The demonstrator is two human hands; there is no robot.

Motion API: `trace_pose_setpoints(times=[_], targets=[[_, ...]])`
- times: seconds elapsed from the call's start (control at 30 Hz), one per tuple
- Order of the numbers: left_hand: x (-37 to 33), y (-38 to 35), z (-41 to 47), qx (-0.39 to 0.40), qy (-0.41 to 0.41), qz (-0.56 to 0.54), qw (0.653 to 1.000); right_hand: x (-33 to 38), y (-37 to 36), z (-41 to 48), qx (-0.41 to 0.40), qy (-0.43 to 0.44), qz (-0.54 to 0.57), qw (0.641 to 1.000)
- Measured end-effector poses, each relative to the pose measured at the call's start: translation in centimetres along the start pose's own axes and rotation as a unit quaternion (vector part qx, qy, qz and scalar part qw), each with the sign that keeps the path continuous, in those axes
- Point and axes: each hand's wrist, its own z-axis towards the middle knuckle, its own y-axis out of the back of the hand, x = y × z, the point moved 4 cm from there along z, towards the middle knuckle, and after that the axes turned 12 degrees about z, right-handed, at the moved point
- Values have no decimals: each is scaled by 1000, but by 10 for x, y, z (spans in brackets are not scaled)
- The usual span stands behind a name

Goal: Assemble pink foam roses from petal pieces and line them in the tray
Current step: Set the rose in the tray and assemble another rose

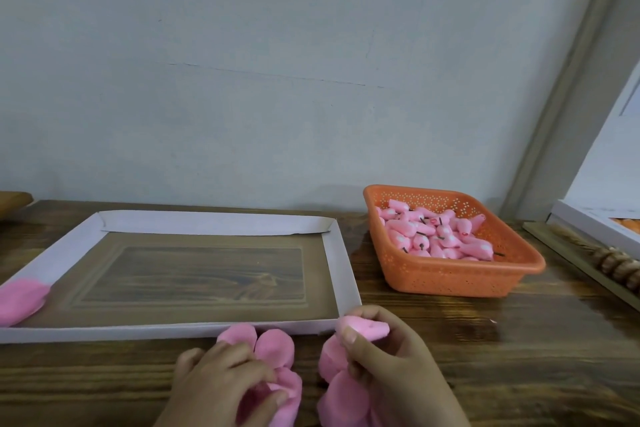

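The thumb and fingertips of my right hand (391, 367) are curled in and pinch a small pink cone-shaped foam bud (365, 326). I hold it sideways just above the table, close to the near right corner of the tray. Under the same hand lies a cluster of flat round pink foam petals (341, 392), partly tucked beneath my palm. I cannot tell whether my lower fingers grip it or only rest on it.

My left hand (221, 388) is curled too, thumb and forefinger nipping a second pink petal cluster (277, 350). Its rounded lobes fan away from me and reach the tray's near rim.

The wide, shallow white cardboard tray (341, 270) sits on the dark wood-grain table (485, 340), ahead and to my left, and its floor shows a wood pattern. In its near left corner lies a heap of pink foam (20, 298), cut off by the edge of the view.

Beyond my right hand, near the tray's right rim, stands an orange perforated plastic basket (460, 277). It holds a pile of pink buds with short dark stems (436, 236).

At the far right are a flat white box (588, 222) and a row of brown ring shapes (620, 263), too blurred to identify.
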Motion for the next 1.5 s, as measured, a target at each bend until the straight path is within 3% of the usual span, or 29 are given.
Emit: trace_pose_setpoints(times=[0.13,0.47,0.97,1.17,1.37,1.5], targets=[[1,0,0,7,-43,8,999,1,-2,0,8,2,9,1000],[16,0,-6,165,-72,-139,974,5,-9,-6,11,-8,119,993],[15,6,-3,170,-98,-102,975,3,-5,-5,-31,-20,116,993],[20,1,-7,194,-50,-141,970,2,2,-3,-37,-11,81,996],[14,9,-1,145,-104,-90,980,0,3,-3,-25,-8,60,998],[17,4,-1,112,-81,-44,989,-1,4,-2,-19,-9,83,996]])
